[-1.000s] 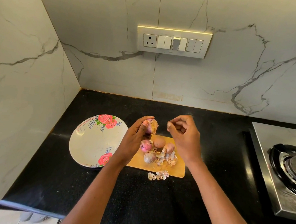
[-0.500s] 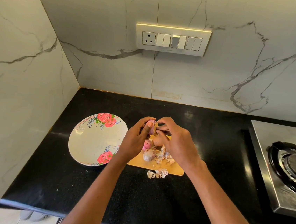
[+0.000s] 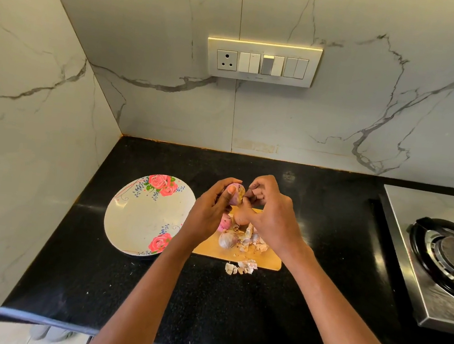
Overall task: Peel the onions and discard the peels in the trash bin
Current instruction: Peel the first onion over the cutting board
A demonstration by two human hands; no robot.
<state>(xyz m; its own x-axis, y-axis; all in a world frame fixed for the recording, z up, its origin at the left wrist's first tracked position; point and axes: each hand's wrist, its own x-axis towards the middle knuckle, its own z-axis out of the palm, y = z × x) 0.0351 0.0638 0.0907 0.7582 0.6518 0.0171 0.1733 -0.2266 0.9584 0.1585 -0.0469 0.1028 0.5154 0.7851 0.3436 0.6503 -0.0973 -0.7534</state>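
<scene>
My left hand point(image 3: 210, 212) holds a small pink onion point(image 3: 236, 193) above the wooden cutting board point(image 3: 264, 261). My right hand point(image 3: 271, 215) is against the onion's right side, fingertips pinched on its papery skin. Under my hands, more onions lie on the board: a pink one point(image 3: 224, 223), a tan one point(image 3: 240, 216) and a greyish one point(image 3: 227, 239). Loose peels point(image 3: 252, 243) are heaped on the board, and a few peel scraps point(image 3: 241, 267) lie on the black counter just in front of it. No trash bin is in view.
A white plate with pink roses point(image 3: 142, 219) sits on the black counter point(image 3: 98, 270) left of the board. A steel gas stove point(image 3: 441, 256) stands at the right. Marble walls close the back and left; a switch panel point(image 3: 262, 62) hangs on the back wall.
My right hand, apart from the onion a second ago, has come left onto it and now pinches its skin. The left hand keeps holding the onion.
</scene>
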